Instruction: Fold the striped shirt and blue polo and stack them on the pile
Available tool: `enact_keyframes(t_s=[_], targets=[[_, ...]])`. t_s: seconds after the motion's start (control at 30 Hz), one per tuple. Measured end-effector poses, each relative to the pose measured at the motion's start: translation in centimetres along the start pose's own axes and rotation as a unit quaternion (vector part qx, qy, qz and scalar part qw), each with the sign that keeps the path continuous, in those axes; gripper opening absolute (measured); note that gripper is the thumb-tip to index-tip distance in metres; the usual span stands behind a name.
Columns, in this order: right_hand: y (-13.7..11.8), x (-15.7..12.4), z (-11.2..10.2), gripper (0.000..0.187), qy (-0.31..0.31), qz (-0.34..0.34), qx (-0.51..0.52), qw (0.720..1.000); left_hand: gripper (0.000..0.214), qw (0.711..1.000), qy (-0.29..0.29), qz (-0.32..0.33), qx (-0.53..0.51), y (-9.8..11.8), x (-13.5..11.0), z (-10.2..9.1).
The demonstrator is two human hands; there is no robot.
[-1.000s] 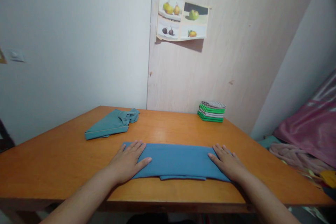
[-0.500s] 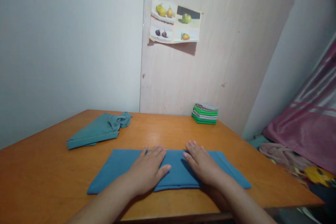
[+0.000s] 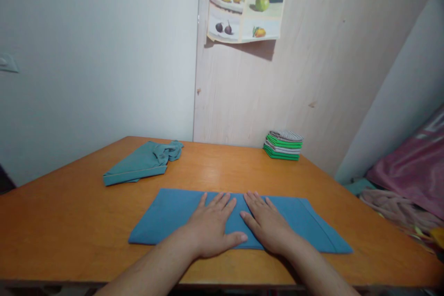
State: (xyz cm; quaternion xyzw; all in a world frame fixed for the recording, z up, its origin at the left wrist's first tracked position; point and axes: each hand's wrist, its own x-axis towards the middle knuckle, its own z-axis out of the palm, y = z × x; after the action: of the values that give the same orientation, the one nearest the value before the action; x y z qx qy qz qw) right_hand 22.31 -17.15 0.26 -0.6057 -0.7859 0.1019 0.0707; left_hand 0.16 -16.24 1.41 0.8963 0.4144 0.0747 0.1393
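Note:
A blue cloth, folded into a long strip, lies flat near the front edge of the orange wooden table. My left hand rests flat on the middle of the cloth, fingers stretched out. Right beside it, my right hand also lies flat on the cloth with fingers spread. The thumbs almost touch. Neither hand holds anything.
A teal garment, partly folded, lies at the table's far left. A stack of folded green and grey cloths sits at the far right by the wall. A pile of pink fabric lies beyond the table's right edge. A fruit picture hangs on the wall.
Both hands slid from the ends of the blue cloth inward to its middle, where they stay side by side. The view has shifted slightly.

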Motion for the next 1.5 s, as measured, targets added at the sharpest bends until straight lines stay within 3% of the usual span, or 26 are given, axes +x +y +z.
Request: enact_keyframes(t_s=[0.2,0.43,0.8,0.97,1.07,1.17,1.3,1.4,1.5], targets=[[0.7,0.0,0.8,0.078,0.017,-0.001,-0.016,1.000,0.098,1.000,-0.002,0.010,-0.019,-0.6,0.0,0.5],[1.4,0.2,1.7,0.080,0.036,-0.008,-0.030,0.999,0.085,0.998,0.011,-0.054,0.002,-2.5,-2.5,-1.3],[0.6,0.0,0.7,0.080,0.013,0.002,-0.038,0.999,0.074,0.980,0.108,-0.156,0.054,-9.1,-8.2,-3.2],[0.1,0.1,0.0,0.080,0.017,0.004,-0.036,0.999,0.062,0.969,0.185,-0.163,0.032,-10.7,-9.8,-4.2],[-1.8,0.3,-0.8,0.082,0.041,-0.009,-0.029,0.999,0.054,0.955,0.220,-0.197,0.022,-11.3,-9.9,-4.5],[-4.7,0.6,-1.1,0.082,0.054,-0.061,-0.007,0.997,0.048,0.947,0.207,-0.244,0.015,-11.5,-9.5,-4.8],[-7.6,0.8,0.1,0.083,0.018,-0.103,0.002,0.994,0.051,0.927,0.158,-0.340,0.018,-11.1,-9.0,-5.4],[-8.0,0.9,1.3,0.082,0.002,-0.101,0.003,0.995,0.053,0.914,0.120,-0.388,0.027,-10.6,-8.7,-5.9],[-7.8,1.1,1.8,0.082,0.004,-0.101,-0.002,0.995,0.052,0.918,0.110,-0.381,0.019,-10.5,-8.4,-6.1]])
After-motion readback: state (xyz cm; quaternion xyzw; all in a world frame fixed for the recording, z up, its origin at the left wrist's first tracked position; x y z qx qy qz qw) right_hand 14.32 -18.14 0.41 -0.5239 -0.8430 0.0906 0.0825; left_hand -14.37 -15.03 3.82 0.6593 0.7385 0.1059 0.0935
